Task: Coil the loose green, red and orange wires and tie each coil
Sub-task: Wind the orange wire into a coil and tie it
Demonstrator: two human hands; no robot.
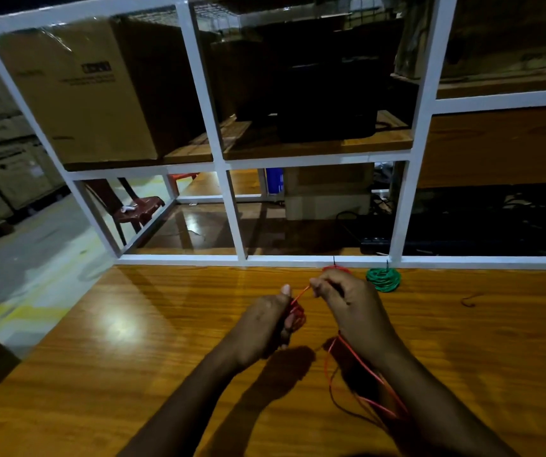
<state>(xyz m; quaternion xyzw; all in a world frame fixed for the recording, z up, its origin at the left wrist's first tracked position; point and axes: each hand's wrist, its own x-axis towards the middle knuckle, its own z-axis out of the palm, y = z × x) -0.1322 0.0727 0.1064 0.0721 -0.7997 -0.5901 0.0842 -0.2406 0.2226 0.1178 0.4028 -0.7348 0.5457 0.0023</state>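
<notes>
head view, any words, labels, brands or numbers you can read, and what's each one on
None can be read for certain.
Big cardboard box: dark printed logo and smaller lines under it, too blurred to read.
Stacked boxes at far left: pale labels and dark marks, too small and blurred.
Blue container under the shelf: pale marks, unreadable.
Table, wires and coils: no text visible.

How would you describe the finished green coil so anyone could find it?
Follow the wooden table to its far edge, under the white frame. The green coil lies there, right of the hands. It is the only green bundle; the red coil beside it is partly hidden.
</notes>
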